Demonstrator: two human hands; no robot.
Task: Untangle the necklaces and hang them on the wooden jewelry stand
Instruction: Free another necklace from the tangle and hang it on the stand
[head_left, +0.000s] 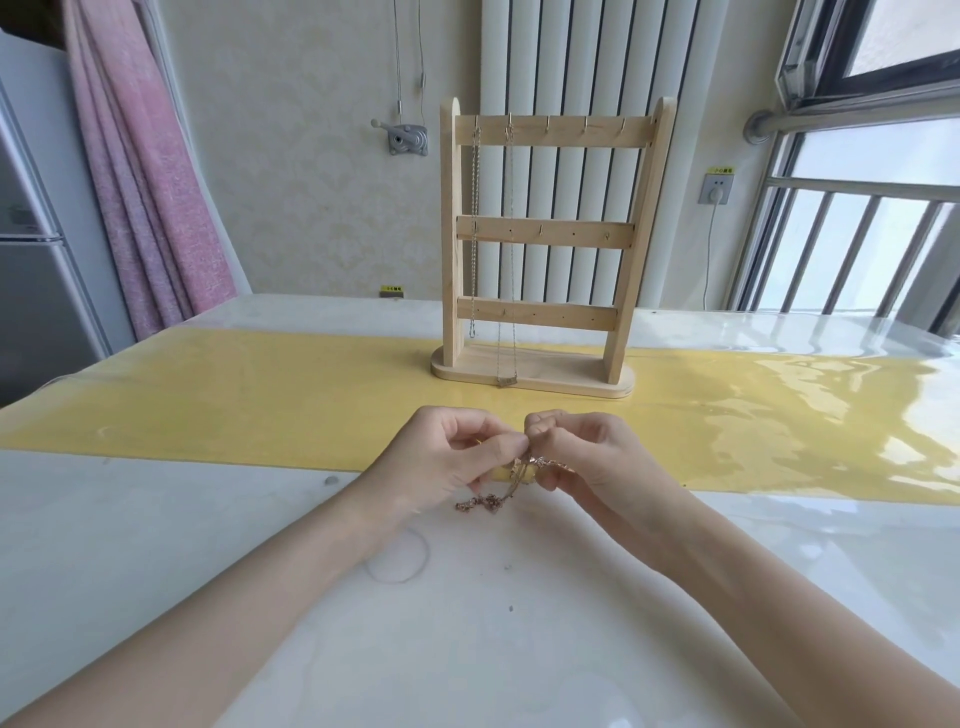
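Both forearms reach forward over the bench (156, 519), wrists meeting just in front of the stand (545, 249). The left hand (447, 457) pinches a rose-gold chain (485, 501) between thumb and forefinger; the right hand (576, 452) grips the same chain with curled fingers. Between the hands it is a small knotted tangle, its loose end trailing down and left onto the bench. Two silver necklaces (508, 260) hang straight down from the stand's top-left hooks, the longer reaching the base.

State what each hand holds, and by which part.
Both the left hand and right hand pinch the tangled rose-gold necklace at its upper strands; its bunched lower end trails onto the table.
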